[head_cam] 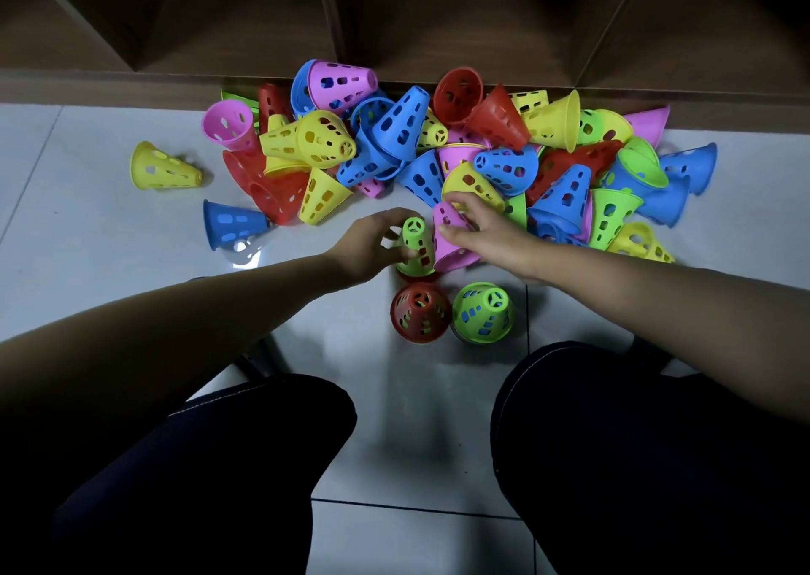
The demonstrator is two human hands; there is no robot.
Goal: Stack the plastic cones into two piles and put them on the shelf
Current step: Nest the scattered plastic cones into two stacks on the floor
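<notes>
So the big heap of plastic cones (438, 149) is dumped on the floor (109, 276), right along its far edge where it meets the bottom of the wooden shelf (245, 26). Red, blue, yellow, pink and green ones lie tipped every which way. The shelf compartments I can see are dark, and I can't make out anything in them.

Both hands are out over the near side of the heap, close together but each on its own cone. The left hand (372, 245) has its fingers curled round a green cone (414, 239) that stands upright, narrow end up. There's red showing through its holes and a red rim under it, so it's sitting over a red one. The right hand (486, 235) grips a pink cone (453, 245), thumb on the near side and fingers over the top. That one is tilted and touches the green cone.

Just nearer to the person than the hands there are two upright piles side by side. The one on the left is red-topped (420, 311) with green visible through the holes. The one on the right is green-topped (482, 311) with blue visible through the holes.

Off toward the left edge of the floor there are a couple of strays. A yellow cone (164, 167) lies on its side, apart from the heap. A blue cone (232, 224) is also on its side, just beside the red ones at the edge of the heap.

The person's legs (219, 465), in dark trousers, are at the near edge, one either side of the piles.
</notes>
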